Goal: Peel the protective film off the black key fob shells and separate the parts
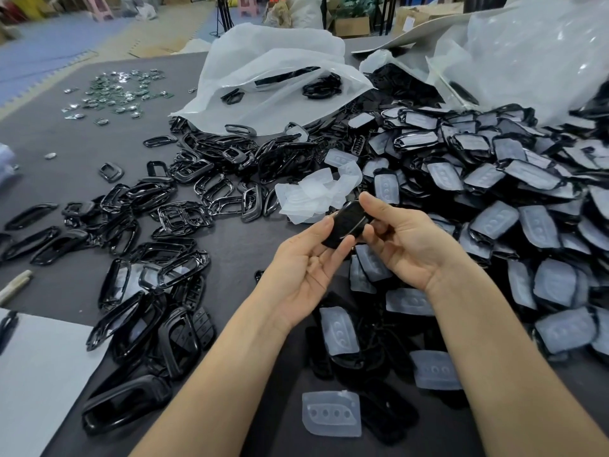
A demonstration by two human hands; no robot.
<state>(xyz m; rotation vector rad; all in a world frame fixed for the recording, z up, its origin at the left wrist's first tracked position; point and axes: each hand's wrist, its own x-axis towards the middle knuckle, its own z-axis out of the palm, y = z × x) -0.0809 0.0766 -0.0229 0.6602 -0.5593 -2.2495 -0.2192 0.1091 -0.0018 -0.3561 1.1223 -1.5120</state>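
Frames of black plastic lie heaped well left of the fingers on a dark table. The left hand, palm up, pinches the near end of a black key fob shell between thumb and curled fingers. Just beyond its fingertips lies crumpled clear film (loose scraps). The right hand grips the shell's far end, thumb on top. Right of those fingers, film-covered shells pile up.
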